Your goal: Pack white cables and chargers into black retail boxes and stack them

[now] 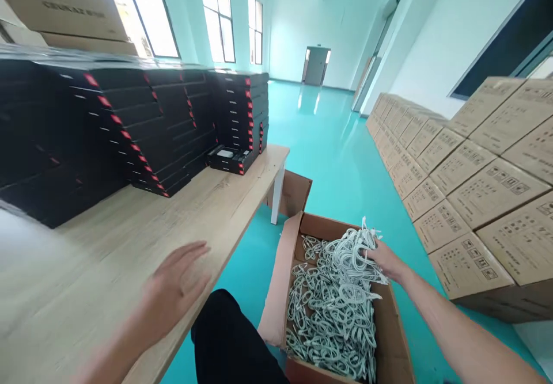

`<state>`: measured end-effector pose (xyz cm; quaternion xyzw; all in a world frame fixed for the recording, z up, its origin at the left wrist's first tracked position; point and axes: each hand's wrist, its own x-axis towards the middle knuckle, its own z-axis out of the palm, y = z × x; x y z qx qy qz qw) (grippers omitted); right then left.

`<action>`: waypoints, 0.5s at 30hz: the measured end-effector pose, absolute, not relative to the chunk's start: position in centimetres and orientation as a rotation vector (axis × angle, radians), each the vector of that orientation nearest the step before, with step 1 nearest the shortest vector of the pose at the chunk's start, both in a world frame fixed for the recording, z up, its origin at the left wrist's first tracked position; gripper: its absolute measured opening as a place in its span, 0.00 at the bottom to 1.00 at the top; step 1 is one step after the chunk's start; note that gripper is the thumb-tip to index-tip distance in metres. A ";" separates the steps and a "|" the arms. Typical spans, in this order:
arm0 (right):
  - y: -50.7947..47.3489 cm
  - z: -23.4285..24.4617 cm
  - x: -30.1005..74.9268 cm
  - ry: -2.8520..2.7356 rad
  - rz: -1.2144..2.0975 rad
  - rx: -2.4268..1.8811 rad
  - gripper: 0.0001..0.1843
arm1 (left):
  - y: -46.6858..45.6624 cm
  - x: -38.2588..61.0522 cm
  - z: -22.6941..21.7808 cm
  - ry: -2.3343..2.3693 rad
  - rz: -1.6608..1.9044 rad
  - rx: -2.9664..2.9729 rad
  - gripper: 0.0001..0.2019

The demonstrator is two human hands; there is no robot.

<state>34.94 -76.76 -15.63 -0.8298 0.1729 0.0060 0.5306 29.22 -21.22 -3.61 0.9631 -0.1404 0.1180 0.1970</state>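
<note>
My right hand [386,259] reaches down into an open cardboard box [279,280] on the floor. Its fingers are closed on a bunch of coiled white cables [349,251], lifted a little above the heap of several more cables [332,320] in the box. My left hand [175,283] hovers over the near edge of the wooden table [173,223], fingers stretched out and apart, holding nothing. It is slightly blurred.
Stacks of flat black boxes with red tabs [142,125] fill the back of the table; one lies open [231,156]. Brown cartons [64,4] sit on top at left. A wall of cartons [466,182] runs along the right. The floor [337,142] is teal.
</note>
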 end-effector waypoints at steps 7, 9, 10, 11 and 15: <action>-64.7 -0.2 41.0 -0.037 0.199 -1.765 0.31 | -10.8 18.6 -3.0 -0.217 0.740 2.832 0.17; -58.9 4.4 42.3 -0.186 0.273 -1.727 0.32 | -8.6 16.2 -2.6 -0.015 0.914 2.819 0.16; -55.8 6.5 42.7 -0.269 0.325 -1.720 0.33 | -7.8 15.1 -2.4 0.079 0.974 2.813 0.16; -52.6 8.5 43.0 -0.353 0.371 -1.717 0.35 | -7.0 14.2 -2.3 0.174 1.020 2.804 0.15; -38.1 14.2 43.3 -0.755 0.567 -1.698 0.33 | -4.7 12.3 -2.9 0.455 1.081 2.758 0.15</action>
